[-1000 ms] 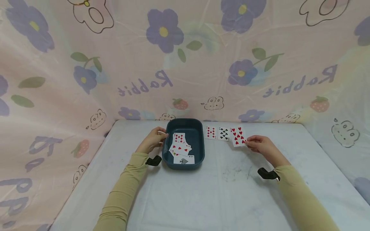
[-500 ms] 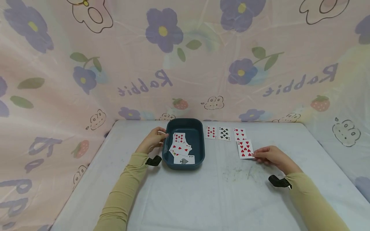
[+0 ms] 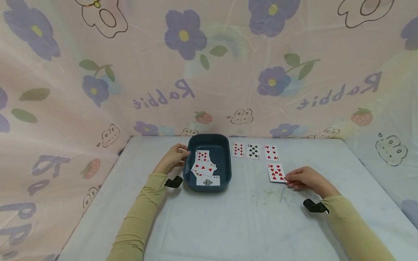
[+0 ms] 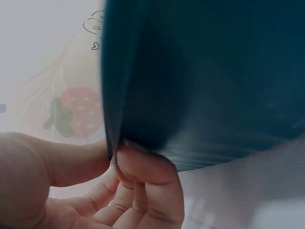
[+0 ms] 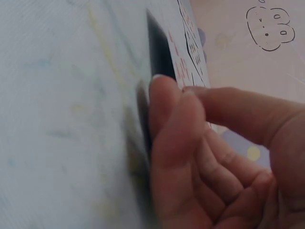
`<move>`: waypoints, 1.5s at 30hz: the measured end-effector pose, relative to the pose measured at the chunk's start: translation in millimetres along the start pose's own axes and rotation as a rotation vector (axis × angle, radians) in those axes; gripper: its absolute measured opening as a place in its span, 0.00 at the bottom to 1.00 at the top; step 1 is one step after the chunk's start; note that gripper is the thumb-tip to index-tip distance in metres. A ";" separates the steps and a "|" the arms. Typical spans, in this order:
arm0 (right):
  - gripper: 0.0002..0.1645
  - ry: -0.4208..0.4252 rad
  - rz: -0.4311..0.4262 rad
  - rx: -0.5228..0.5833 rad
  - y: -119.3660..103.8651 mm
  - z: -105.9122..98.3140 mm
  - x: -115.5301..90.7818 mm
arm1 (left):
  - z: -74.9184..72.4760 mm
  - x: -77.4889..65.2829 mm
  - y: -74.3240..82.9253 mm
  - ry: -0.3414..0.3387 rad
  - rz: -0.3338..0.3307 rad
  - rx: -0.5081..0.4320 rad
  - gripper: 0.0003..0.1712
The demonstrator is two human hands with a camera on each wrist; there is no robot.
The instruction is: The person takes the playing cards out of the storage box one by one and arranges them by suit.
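Pinching a face-up hearts card [image 3: 277, 173] by the corner nearest the right hand [image 3: 307, 178], between thumb and curled fingers, over a white worktop [image 3: 209, 232] — cannot tell whether touching it or just clear of it. Gripping the rim of a dark blue tray [image 3: 222, 159] between thumb and fingers of the left hand [image 3: 173, 157]. Loaded, just right of the left hand, with a diamonds card [image 3: 202, 156], a second hearts card [image 3: 203, 168] and an ace of spades [image 3: 208, 180]. Lined up beyond the right hand and to its left — with another diamonds card [image 3: 238, 149] and a clubs card [image 3: 253, 151], then a third hearts card [image 3: 271, 153] near but apart from the pinched one. Backed, past both hands, by a pale pink sheet [image 3: 222, 90] printed with purple flowers.
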State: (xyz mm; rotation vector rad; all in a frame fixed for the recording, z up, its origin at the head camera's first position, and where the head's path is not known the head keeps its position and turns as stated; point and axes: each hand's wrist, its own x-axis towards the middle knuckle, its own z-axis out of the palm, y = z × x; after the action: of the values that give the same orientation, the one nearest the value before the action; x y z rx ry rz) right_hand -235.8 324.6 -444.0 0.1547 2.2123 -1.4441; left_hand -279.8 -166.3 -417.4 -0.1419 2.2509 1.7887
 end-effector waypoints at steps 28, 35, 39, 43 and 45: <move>0.16 0.073 -0.015 -0.007 -0.7 3.0 -6.3 | 0.7 2.9 -1.2 0.012 -0.010 0.014 0.17; 0.16 0.114 0.001 -0.040 -3.1 7.5 -6.9 | 0.9 3.5 -1.2 0.022 -0.016 0.023 0.17; 0.18 0.119 -0.001 -0.030 -4.7 10.4 -8.8 | 0.5 3.6 -2.3 0.018 -0.021 0.022 0.16; 0.20 0.107 -0.005 0.009 -4.8 11.6 -9.4 | 0.4 3.1 -2.5 0.020 -0.020 0.016 0.17; 0.20 0.108 0.002 0.028 -4.5 11.5 -9.3 | 0.6 3.2 -2.7 0.022 -0.021 0.015 0.17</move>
State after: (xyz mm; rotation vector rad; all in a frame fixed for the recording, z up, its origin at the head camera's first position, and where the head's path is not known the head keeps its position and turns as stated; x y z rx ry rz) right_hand -225.3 314.0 -439.7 0.2502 2.2771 -1.4990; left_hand -282.1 -166.1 -421.0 -0.1828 2.2690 1.7683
